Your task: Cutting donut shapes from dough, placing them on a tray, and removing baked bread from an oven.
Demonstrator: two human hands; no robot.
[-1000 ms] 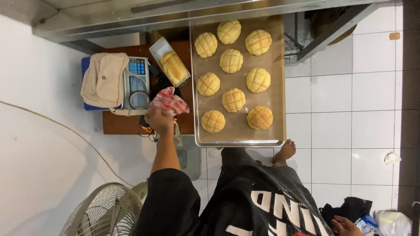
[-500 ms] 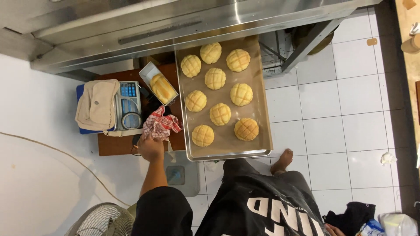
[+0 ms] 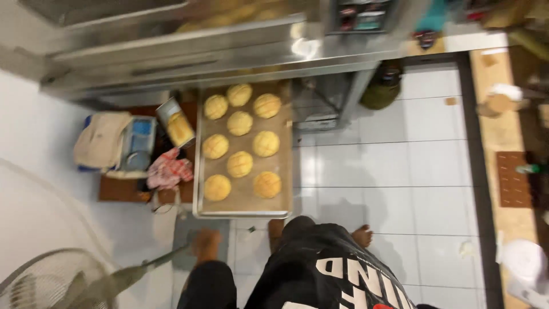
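Head view is motion-blurred. My left hand [image 3: 205,245] hangs low over the white tile floor [image 3: 400,149], just below the near left corner of the metal baking tray [image 3: 286,189]; I cannot tell whether its fingers are curled or loose, and it is touching nothing I can make out. My right hand is out of view. The tray sits on the floor and holds eight round golden buns [image 3: 240,164] in rough rows, each with a scored top. Left of the tray lies a red-and-white checked cloth [image 3: 169,173], apart from my hand. Beyond that are a blue-topped scale [image 3: 139,143] and a beige fabric bundle [image 3: 103,140]. A steel oven front [image 3: 189,46] runs across the top. A fan grille [image 3: 51,283] shows bottom left.
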